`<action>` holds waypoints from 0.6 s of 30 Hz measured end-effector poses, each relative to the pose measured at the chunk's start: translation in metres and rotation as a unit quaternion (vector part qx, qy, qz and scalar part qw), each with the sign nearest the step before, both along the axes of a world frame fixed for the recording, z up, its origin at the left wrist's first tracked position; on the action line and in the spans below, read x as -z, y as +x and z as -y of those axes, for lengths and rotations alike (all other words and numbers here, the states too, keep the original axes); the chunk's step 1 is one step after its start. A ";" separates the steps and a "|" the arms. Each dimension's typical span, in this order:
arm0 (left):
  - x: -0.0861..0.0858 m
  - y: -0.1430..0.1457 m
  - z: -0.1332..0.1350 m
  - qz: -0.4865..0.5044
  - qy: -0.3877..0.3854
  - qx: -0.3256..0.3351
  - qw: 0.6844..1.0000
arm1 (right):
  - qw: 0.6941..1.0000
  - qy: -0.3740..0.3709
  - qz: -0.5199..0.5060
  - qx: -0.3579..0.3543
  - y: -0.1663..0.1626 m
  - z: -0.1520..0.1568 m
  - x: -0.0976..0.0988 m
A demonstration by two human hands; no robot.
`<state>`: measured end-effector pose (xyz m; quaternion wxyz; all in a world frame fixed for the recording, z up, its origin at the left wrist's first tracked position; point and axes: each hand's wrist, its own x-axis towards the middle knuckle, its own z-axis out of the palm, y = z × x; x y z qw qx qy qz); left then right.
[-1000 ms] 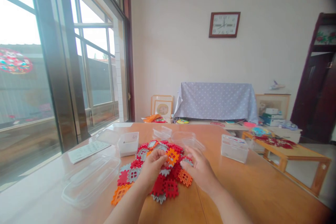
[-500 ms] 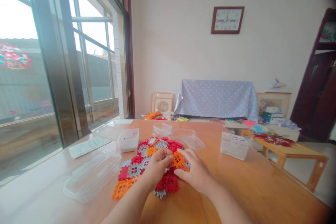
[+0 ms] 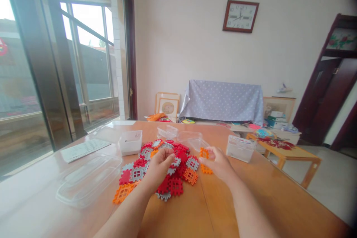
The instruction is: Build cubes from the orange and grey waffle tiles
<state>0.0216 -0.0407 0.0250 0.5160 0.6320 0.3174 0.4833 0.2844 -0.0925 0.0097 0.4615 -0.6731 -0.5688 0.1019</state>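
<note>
On my feed, a brown wooden desk (image 3: 192, 208) carries a heap of red, grey and orange notched plastic tiles (image 3: 182, 160) below a brown-framed rectangular clock (image 3: 241, 16) numbered 10, 11, 12. My left hand (image 3: 160, 164) presses its fingertips together over the heap; my right hand (image 3: 222, 164) pinches an orange openwork plastic tile (image 3: 206, 169) just beside it.

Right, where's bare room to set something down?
Bare table shows between the right forearm, the right-side white box and the right edge; another patch lies between the forearms, nearer than the plastic pieces. Crowded: the middle, where those pieces are heaped around the left hand, and the left side, with the clear container and sheet.
</note>
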 end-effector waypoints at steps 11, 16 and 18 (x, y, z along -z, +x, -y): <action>0.003 -0.012 -0.014 -0.052 0.055 -0.081 0.994 | 0.975 -0.181 0.120 0.044 0.027 -0.014 0.039; 0.002 -0.014 -0.013 -0.068 0.059 -0.088 0.992 | 0.969 -0.204 0.134 0.030 0.030 -0.016 0.045; 0.001 -0.014 -0.012 -0.069 0.057 -0.092 0.992 | 0.969 -0.208 0.129 0.034 0.031 -0.017 0.046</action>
